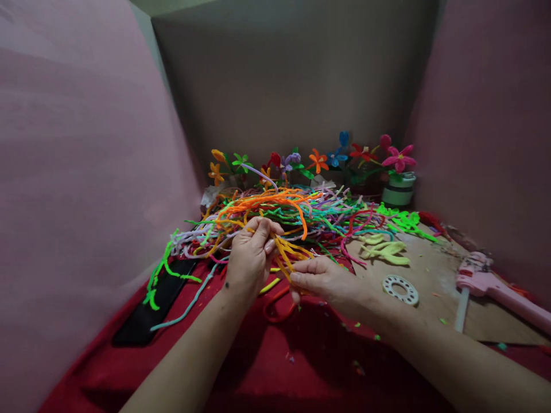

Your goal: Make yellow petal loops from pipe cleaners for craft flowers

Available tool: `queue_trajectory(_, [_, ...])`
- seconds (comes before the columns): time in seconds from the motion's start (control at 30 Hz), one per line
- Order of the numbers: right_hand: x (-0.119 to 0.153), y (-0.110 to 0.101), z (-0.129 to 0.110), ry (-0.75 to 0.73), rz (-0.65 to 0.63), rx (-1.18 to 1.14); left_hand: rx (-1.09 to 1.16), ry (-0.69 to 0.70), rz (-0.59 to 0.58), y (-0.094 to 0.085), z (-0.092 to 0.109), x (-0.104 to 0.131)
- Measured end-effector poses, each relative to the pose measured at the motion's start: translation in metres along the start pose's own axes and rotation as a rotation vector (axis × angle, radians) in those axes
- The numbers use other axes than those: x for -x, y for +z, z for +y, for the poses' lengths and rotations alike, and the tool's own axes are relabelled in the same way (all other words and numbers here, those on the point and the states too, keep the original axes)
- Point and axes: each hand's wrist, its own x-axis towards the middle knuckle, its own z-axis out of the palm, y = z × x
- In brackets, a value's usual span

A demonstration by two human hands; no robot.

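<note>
Several yellow-orange pipe cleaners point(284, 252) stretch between my two hands, over the front of a heap of mixed pipe cleaners point(327, 209). My left hand point(253, 249) is closed round one part of the bunch, its thumb and fingers pressed together. To the right and slightly lower, my right hand point(321, 278) pinches the strands between thumb and fingers. Behind my left hand, bright orange pipe cleaners point(267, 201) lie on top of the heap. A red pipe cleaner loop point(275, 310) rests on the cloth just below my hands.
Pipe cleaner flowers point(318, 160) stand along the back, some by a pale green pot point(399, 189). At right, a board point(430, 275) bears a white ring point(400, 289), yellow petal-like pieces point(385, 250) and a pink glue gun point(486, 281). A black flat object point(142, 321) lies left on red cloth point(301, 355).
</note>
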Motion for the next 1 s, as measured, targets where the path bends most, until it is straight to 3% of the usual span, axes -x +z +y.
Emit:
queue_trajectory(0.3, [0.002, 0.009, 0.000, 0.102, 0.130, -0.053, 0.006, 0.020, -0.031, -0.005, 0.003, -0.007])
queue_trajectory(0.7, [0.002, 0.005, 0.003, -0.114, 0.222, 0.340, 0.021, -0.107, -0.067, -0.015, 0.004, -0.010])
queue_trajectory(1.0, [0.003, 0.005, 0.003, -0.113, 0.292, 0.512, -0.051, -0.040, -0.118, -0.017, 0.009, -0.007])
